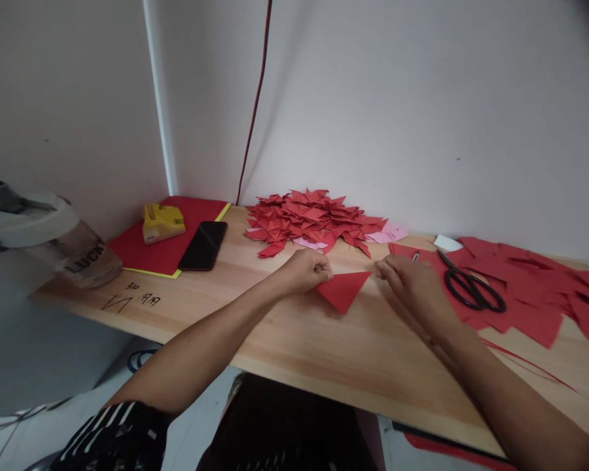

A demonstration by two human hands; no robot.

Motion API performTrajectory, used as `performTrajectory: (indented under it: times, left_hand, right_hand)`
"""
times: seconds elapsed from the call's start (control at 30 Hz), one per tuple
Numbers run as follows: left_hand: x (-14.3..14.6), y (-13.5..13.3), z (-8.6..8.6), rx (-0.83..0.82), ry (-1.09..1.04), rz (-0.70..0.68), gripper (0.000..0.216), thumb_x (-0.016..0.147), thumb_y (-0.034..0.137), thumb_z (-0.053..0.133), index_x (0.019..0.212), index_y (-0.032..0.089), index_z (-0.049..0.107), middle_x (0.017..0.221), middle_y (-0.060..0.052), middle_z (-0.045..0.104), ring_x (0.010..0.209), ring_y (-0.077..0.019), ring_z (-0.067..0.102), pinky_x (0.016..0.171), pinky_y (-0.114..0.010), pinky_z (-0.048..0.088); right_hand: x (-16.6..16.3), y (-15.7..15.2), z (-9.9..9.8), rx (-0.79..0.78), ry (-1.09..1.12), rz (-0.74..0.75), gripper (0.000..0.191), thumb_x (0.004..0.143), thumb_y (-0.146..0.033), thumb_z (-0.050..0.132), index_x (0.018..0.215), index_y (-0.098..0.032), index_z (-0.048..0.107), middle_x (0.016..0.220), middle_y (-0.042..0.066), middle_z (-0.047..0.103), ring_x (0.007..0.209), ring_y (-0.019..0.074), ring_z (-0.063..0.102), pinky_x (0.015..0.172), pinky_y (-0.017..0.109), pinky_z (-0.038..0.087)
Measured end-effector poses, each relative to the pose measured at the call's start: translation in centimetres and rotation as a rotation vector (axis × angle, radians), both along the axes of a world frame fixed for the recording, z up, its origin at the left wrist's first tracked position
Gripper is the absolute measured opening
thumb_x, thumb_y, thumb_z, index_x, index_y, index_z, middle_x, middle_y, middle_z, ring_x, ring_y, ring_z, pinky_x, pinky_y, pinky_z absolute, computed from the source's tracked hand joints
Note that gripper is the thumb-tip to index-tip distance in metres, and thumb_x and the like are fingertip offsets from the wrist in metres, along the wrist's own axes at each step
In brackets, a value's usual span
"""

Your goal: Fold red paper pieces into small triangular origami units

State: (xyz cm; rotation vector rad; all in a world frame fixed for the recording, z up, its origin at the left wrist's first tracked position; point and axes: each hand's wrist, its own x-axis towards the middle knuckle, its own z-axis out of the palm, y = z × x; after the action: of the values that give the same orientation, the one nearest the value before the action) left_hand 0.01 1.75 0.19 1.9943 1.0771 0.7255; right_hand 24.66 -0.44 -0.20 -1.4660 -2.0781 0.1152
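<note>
A folded red paper triangle [344, 293] is stretched between my hands just above the wooden table, one point facing me. My left hand [308, 271] is closed, its fingers pinching the triangle's left corner. My right hand [407, 281] is also closed, with thumb and fingertips at the right corner; the exact contact there is blurred. Behind my hands lies a big heap of folded red paper pieces [309, 219]. Several flat red paper pieces [530, 281] are spread to the right of my right hand, with black-handled scissors [472, 291] on top of them.
At the left are a black phone [203, 246], a yellow packet [163, 223] on red and yellow sheets [147, 252], and a clear tumbler [86, 258]. Pink paper [390, 231] shows beside the heap. Thin red strips [530, 366] lie front right. A cable [258, 98] hangs along the wall.
</note>
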Motion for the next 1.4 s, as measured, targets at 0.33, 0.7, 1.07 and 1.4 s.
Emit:
performTrajectory:
  times: [0.33,0.7,1.07,1.4]
  left_hand:
    - [1.1,-0.8,-0.4,-0.015,0.048,-0.063,0.012,0.078,0.015,0.059,0.073,0.012,0.07,0.064,0.0,0.062,0.062,-0.0107,0.052,0.062,-0.021,0.037]
    - [1.4,-0.9,-0.5,0.027,0.011,-0.071,0.012,0.078,0.014,0.056,0.073,0.014,0.067,0.065,0.001,0.062,0.063,-0.0104,0.053,0.06,-0.021,0.037]
    - [-0.5,-0.1,0.3,-0.017,0.026,-0.004,0.018,0.079,0.023,0.058,0.063,0.014,0.062,0.053,0.001,0.058,0.054,-0.0098,0.051,0.056,-0.02,0.036]
    - [0.0,0.0,0.7,0.121,-0.021,0.078,0.021,0.084,0.028,0.056,0.074,0.013,0.067,0.067,0.0,0.063,0.064,-0.0115,0.054,0.061,-0.022,0.036]
  right_hand:
    - [-2.1,-0.6,-0.1,0.068,-0.008,0.194,0.029,0.098,-0.031,0.039,0.084,-0.022,0.062,0.088,0.007,0.072,0.084,0.0235,0.063,0.077,0.038,0.037]
    - [-3.2,-0.9,-1.0,-0.021,-0.147,0.299,0.031,0.099,-0.028,0.039,0.077,-0.02,0.059,0.074,0.004,0.067,0.072,0.0185,0.057,0.075,0.035,0.032]
    - [-2.3,-0.6,-0.2,-0.01,-0.102,0.22,0.036,0.099,-0.032,0.038,0.066,-0.021,0.048,0.065,0.001,0.059,0.061,0.0169,0.049,0.071,0.034,0.032]
    - [-2.1,-0.6,-0.8,-0.059,-0.09,0.232,0.037,0.099,-0.033,0.039,0.066,-0.021,0.049,0.066,0.002,0.06,0.064,0.0177,0.051,0.073,0.035,0.032]
